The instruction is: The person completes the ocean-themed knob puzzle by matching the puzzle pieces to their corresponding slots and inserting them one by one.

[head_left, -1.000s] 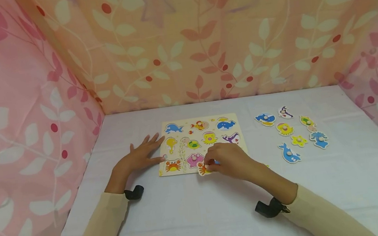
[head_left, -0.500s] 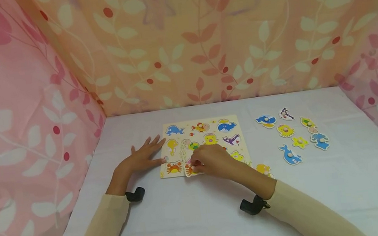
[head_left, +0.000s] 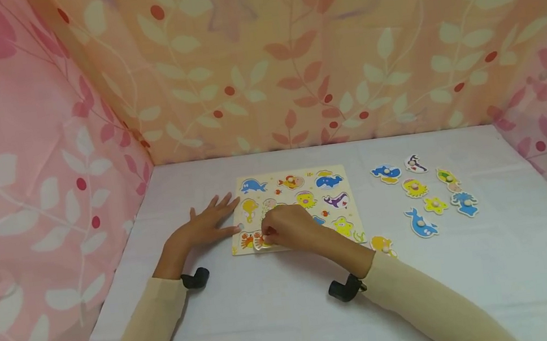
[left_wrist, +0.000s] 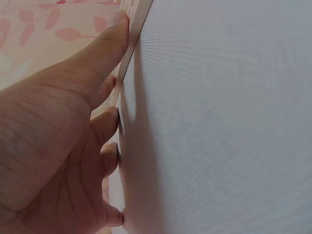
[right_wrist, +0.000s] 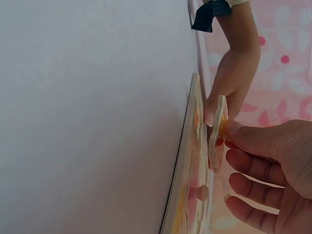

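A wooden puzzle board [head_left: 294, 175] with pictures of sea animals lies flat on the white table. My right hand [head_left: 290, 226] pinches an orange crab puzzle piece [head_left: 259, 240] between thumb and fingers, close over the board's lower left part. In the right wrist view the crab piece [right_wrist: 218, 134] stands a little off the board's surface. The piece overlaps the board's printed crab picture [head_left: 246, 241] in the head view. At the board's left edge rests my left hand [head_left: 205, 224], fingers spread, its thumb touching the edge. A pink piece's knob [right_wrist: 202, 193] sticks up from the board.
Right of the board lie several loose knobbed pieces, among them a blue dolphin [head_left: 420, 223], a yellow star [head_left: 435, 206] and a yellow octopus [head_left: 414, 188]. A yellow piece [head_left: 382, 245] lies near the board's lower right corner, beside my right forearm. Patterned cloth [head_left: 262, 81] walls the table.
My right hand has moved left along the board's lower edge with the crab piece, from beside the pink piece to the printed crab. The left hand has stayed in place.
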A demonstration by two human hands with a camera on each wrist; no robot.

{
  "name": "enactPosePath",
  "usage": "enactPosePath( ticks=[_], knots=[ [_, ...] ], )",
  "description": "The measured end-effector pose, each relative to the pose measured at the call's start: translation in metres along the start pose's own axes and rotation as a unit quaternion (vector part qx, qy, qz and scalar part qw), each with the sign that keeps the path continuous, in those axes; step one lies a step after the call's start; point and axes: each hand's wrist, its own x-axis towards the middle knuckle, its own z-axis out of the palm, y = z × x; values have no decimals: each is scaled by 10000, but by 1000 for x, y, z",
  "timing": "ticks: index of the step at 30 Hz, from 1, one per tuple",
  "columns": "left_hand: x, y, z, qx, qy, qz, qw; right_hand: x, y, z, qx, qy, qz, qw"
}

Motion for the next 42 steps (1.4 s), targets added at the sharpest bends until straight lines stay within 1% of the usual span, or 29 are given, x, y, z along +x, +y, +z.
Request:
enactPosePath(
  ticks=[5, 13, 18, 23, 27, 36, 42],
  knots=[
    [0, 1, -2, -68, 32, -2, 10000, 11, -1, 6, 100, 64, -82, 9999],
    [0, 1, -1, -90, 35, 26, 10000, 22, -4, 15, 46, -112, 107, 9999],
    [-1, 2, -1, -76, 67, 65, 9999, 27, -7, 19, 62, -175, 168, 9997],
    [-2, 2, -1, -84, 40, 34, 10000, 31, -11, 23, 67, -234, 213, 9995],
    [-1, 2, -1, -84, 52, 44, 9999, 34, -11, 25, 35, -203, 236, 9995],
    [1, 2, 0, -157, -6, -42, 9999, 37, -12, 28, -41, -120, 80, 9999],
    [2, -1, 1, -101, 14, -55, 9999, 37, -12, 29, -43, -37, 34, 10000]
  ],
)
